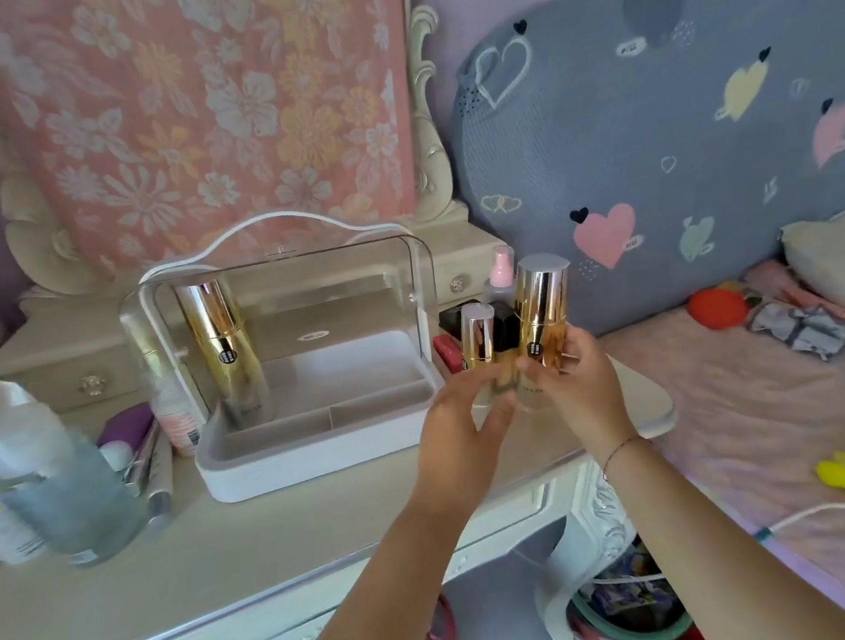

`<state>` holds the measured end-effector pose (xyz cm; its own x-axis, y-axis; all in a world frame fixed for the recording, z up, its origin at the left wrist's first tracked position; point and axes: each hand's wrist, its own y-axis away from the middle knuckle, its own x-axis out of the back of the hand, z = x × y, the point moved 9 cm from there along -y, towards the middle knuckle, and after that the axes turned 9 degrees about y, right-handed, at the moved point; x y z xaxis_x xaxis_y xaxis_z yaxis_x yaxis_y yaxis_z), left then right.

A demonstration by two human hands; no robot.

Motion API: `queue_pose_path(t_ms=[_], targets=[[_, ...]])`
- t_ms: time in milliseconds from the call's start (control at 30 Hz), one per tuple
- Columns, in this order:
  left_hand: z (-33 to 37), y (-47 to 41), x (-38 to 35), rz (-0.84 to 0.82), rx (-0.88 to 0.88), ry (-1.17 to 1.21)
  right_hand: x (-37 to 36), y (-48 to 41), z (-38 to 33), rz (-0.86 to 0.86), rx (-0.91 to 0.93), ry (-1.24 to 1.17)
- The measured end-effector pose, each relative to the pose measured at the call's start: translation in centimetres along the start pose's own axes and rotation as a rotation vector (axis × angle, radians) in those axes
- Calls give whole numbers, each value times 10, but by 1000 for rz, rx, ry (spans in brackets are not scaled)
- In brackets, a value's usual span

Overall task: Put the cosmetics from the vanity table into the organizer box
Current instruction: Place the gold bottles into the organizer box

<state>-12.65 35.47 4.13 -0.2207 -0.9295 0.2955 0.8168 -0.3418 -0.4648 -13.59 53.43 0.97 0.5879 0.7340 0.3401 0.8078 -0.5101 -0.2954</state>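
Organizer box (321,463): sitting mid-left on vanity table (227,560), clear lid (303,279) standing up over white base, divided compartments along front.
Boxed gold bottle (222,349): standing upright inside box, left side, behind front dividers.
Tall gold bottle (543,308): being held upright just right of box, over table's right end.
R hand (581,387): fingers wrapping round tall gold bottle's lower clear section, gripping it.
Small gold bottle (478,335): standing upright just left of tall one, caps close together; lower part hiding behind L hand.
L hand (458,419): reaching in at small gold bottle's base, motion-blurred; can't tell if gripping or only touching.
Behind hands: pink-cap spray bottle (501,271), black item (506,327) and red item (446,346) crowding against box's right wall.
Table left: frosted bottle (65,488) standing at near-left edge; pink bottle (177,420) and purple tube (126,423) sitting beside box's left wall.
Bed (755,416): lying right of table w/ pink cover.
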Motion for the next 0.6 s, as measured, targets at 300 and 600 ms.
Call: queue_pose_path(t_ms=[300,600], targets=[[-16,-14,-47,-73,93,107,4,1,8,-34,16,62],[11,16,-9,16,-2,139,13,50,-39,-107,150,12]])
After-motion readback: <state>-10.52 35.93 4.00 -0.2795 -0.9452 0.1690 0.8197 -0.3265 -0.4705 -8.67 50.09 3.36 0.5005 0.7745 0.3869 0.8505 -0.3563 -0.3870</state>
